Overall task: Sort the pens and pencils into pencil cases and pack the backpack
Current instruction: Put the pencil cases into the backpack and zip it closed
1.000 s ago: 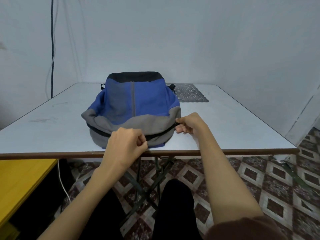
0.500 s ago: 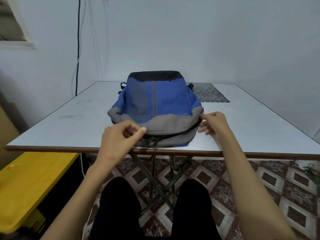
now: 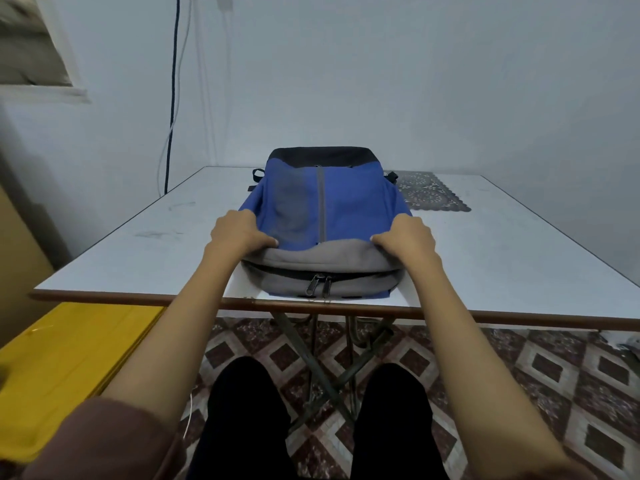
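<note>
A white table (image 3: 485,258) stands against a pale wall. The backpack (image 3: 346,206) lies flat at its near edge, zip pulls (image 3: 320,284) together. It looks soft, floppy and fairly light, best held by its sides. The left hand (image 3: 242,233) and right hand (image 3: 405,237) clutch those sides; half a second ago the left hovered by the zip.

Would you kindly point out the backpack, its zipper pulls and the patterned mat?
backpack (image 3: 349,206): head view, blue front panel.
zipper pulls (image 3: 313,283): head view, left metal pull.
patterned mat (image 3: 433,195): head view, middle of the mat, behind the backpack.
</note>
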The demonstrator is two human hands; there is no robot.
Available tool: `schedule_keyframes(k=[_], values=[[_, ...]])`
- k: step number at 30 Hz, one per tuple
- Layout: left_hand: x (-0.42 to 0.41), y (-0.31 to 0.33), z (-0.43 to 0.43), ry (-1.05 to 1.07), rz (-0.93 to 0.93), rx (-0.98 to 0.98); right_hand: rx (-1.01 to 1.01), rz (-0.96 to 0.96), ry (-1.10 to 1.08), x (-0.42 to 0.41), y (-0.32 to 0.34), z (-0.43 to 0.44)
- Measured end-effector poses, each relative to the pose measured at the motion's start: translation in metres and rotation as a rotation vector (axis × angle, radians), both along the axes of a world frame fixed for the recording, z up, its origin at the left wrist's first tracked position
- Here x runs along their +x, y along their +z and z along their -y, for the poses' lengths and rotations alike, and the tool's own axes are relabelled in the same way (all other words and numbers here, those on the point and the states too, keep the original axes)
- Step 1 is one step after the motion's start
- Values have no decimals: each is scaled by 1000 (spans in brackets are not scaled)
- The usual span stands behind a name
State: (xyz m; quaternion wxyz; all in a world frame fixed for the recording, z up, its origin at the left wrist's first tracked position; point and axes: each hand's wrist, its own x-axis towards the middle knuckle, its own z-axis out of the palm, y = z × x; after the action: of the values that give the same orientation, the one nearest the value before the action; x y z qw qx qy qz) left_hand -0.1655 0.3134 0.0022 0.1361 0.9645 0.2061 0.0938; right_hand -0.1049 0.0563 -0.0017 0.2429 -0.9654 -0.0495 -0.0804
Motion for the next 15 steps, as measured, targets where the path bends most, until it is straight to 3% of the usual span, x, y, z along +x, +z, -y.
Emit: schedule_keyframes(k=[4, 10, 15], values=[[0, -1, 0, 4, -2, 1, 4, -44, -7, 1, 4, 4], [6, 6, 0, 48, -88, -56, -147, -99, -34, 5, 8, -4], [10, 3, 3, -14, 24, -12, 43, -102, 31, 14, 6, -2]])
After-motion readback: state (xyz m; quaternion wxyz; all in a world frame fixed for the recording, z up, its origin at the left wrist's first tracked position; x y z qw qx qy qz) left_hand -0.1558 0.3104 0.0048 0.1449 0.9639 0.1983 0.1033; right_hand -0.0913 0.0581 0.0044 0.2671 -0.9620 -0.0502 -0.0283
